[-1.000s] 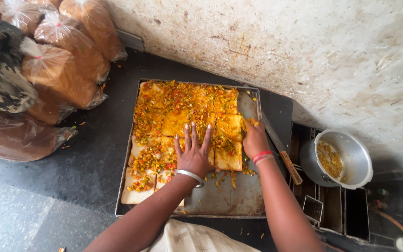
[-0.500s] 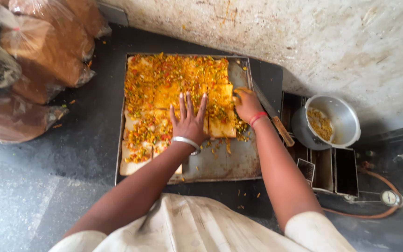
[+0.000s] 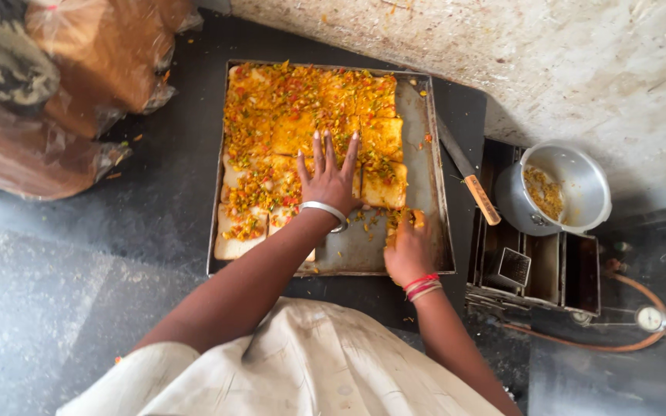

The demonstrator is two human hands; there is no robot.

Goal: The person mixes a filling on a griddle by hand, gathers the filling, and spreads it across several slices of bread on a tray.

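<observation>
The left hand (image 3: 331, 179) is lying flat, fingers (image 3: 318, 151) spread wide, on the yellow bread slices topped with chopped red and green vegetables (image 3: 310, 127) near the middle of the frame, seemingly pressing them down so they are not shifting. The slices are filling the upper and left parts of the rectangular grey metal tray (image 3: 425, 139), which is sitting on the dark tabletop (image 3: 171, 208). The right hand (image 3: 407, 250) is curling at the tray's lower right edge, fingers closed on what looks like a small topped piece of bread (image 3: 412, 219). A wooden-handled knife (image 3: 472, 185) is lying free just right of the tray, beside a round metal pot (image 3: 572, 181) at the right of the frame. Plastic-wrapped brown loaves (image 3: 94, 62) are piled at the upper left.

Compared with half a second ago, the right hand has dropped from the knife side of the slices to the tray's near edge, while the left hand is staying planted.
</observation>
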